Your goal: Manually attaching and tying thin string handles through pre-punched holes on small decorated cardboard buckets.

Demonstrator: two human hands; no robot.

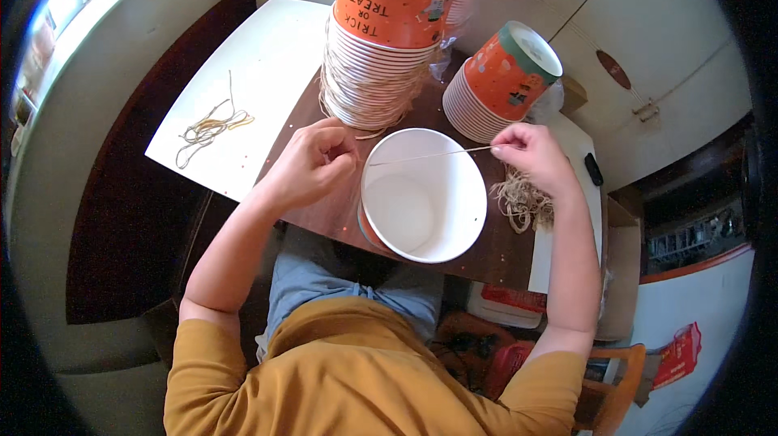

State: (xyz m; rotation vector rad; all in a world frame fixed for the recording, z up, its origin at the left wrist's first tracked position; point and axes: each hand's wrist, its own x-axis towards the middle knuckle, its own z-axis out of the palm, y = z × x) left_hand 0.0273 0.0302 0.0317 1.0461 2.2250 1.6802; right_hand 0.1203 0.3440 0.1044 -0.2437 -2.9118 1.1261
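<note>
Mustard-yellow fabric of the person's shirt (356,371) fills the lower edge, soft and slightly creased, with pale blue trousers (324,282) showing just above it. Both bare forearms rise from there toward a small dark-brown wooden table (478,254) with a smooth, faintly speckled top.

At the table's near edge stands a round white paper bucket (423,195), open mouth up, its inside plain and matte, its thin rim neatly rolled. A thin pale string (429,153) runs taut across the far part of the rim, from one hand to the other.

Left hand (312,162) sits just left of the bucket, curled nearly closed, fingertips pinched on the string's left end. Right hand (531,152) hovers past the bucket's right rim, thumb and forefinger pinched narrowly on the other end, the remaining fingers loosely bent. Beneath that hand lies a tangled heap of straw-coloured strings (523,201), fibrous and loose.

Farther left, a flat white board (259,55) carries a small bunch of similar strings (209,128), some yellowish, spread in thin loops.

Beyond the hands rise two stacks of nested buckets, upside down: a tall stack (381,39) with an orange printed bucket on top and many white ribbed rims below, and a shorter leaning stack (502,79) to its right, orange with a green band. Cream cabinet doors (648,39) stand behind.
</note>
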